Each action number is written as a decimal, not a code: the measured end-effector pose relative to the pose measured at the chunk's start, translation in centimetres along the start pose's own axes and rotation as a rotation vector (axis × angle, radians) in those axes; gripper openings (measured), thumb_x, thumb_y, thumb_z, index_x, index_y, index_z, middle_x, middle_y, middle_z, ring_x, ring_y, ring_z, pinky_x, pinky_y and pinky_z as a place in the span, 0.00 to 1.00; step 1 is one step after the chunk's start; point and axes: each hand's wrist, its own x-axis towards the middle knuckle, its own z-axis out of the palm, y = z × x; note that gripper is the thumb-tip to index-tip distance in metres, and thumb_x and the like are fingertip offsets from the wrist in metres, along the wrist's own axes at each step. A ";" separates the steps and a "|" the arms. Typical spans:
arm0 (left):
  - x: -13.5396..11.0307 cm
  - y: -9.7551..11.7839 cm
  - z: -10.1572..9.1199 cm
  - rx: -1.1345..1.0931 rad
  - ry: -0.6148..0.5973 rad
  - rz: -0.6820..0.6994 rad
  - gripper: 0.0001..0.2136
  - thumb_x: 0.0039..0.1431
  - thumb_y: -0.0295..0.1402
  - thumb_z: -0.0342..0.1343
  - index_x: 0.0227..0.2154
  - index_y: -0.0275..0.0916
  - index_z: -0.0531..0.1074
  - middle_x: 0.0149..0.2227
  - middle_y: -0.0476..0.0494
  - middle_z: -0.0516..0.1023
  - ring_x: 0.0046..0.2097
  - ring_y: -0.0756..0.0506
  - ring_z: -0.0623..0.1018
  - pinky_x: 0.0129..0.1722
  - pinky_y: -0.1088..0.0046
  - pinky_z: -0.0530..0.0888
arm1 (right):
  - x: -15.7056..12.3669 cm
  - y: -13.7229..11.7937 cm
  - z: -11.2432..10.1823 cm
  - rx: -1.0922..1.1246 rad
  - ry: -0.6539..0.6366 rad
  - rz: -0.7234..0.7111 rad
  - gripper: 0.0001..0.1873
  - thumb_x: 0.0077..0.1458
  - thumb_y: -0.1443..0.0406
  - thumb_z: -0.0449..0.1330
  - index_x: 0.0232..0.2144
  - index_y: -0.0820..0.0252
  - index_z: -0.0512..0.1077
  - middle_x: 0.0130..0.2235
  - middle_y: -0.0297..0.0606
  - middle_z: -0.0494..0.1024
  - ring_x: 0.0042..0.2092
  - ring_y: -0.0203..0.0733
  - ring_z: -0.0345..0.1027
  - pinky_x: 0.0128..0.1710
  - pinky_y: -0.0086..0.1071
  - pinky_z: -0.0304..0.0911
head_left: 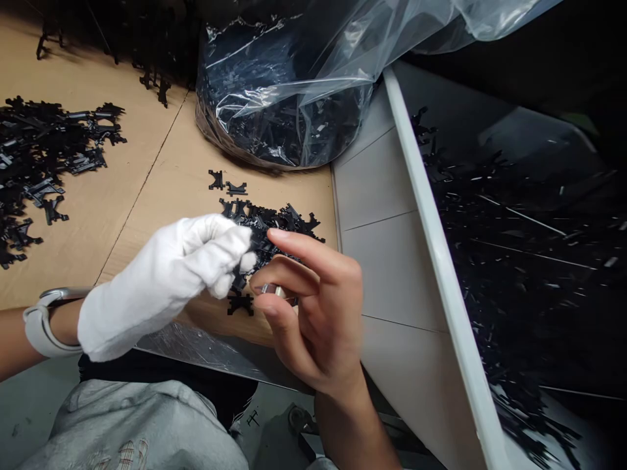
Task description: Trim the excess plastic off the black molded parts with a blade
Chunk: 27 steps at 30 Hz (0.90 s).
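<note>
My left hand (166, 287) wears a white glove and pinches a small black plastic part (242, 273) between closed fingertips. My bare right hand (313, 307) sits just right of it, index finger stretched out, the other fingers curled around a small shiny metal tool (272, 290). Both hands hover over a small heap of black plastic parts (274, 222) on the cardboard-covered table (147, 176). One loose part (240, 304) lies just below the fingers.
A clear plastic bag (294, 91) full of black parts stands at the back. A white bin (441, 261) with more parts sits to the right. Another pile of parts (44, 163) spreads over the left of the table. A watch is on my left wrist.
</note>
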 end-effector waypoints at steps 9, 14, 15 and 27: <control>0.2 0.1 0.1 -0.042 -0.012 0.022 0.10 0.57 0.39 0.53 0.22 0.44 0.64 0.21 0.55 0.68 0.25 0.51 0.69 0.28 0.73 0.72 | 0.0 0.2 -0.3 -0.046 -0.015 -0.004 0.30 0.69 0.62 0.63 0.68 0.48 0.58 0.37 0.30 0.78 0.30 0.38 0.73 0.36 0.36 0.75; 1.4 -0.9 0.1 0.048 -0.161 0.038 0.11 0.64 0.41 0.50 0.27 0.44 0.65 0.24 0.51 0.70 0.26 0.48 0.70 0.29 0.70 0.72 | 0.1 0.6 -0.9 -0.266 0.116 0.063 0.25 0.60 0.67 0.70 0.58 0.51 0.71 0.32 0.27 0.73 0.27 0.34 0.68 0.28 0.29 0.69; 1.7 -1.1 -0.2 0.110 -0.178 0.036 0.12 0.66 0.40 0.48 0.27 0.43 0.64 0.24 0.51 0.71 0.27 0.48 0.70 0.31 0.70 0.72 | 0.2 0.7 -1.1 -0.311 0.114 0.078 0.23 0.60 0.68 0.69 0.56 0.52 0.72 0.29 0.26 0.71 0.26 0.34 0.66 0.28 0.29 0.68; 0.2 2.6 -12.6 1.751 0.330 -0.267 0.20 0.68 0.36 0.45 0.44 0.29 0.80 0.44 0.22 0.82 0.47 0.23 0.82 0.45 0.48 0.75 | 1.0 4.5 -3.2 -0.701 -0.070 0.472 0.32 0.65 0.41 0.53 0.52 0.60 0.78 0.31 0.43 0.80 0.34 0.53 0.77 0.32 0.41 0.68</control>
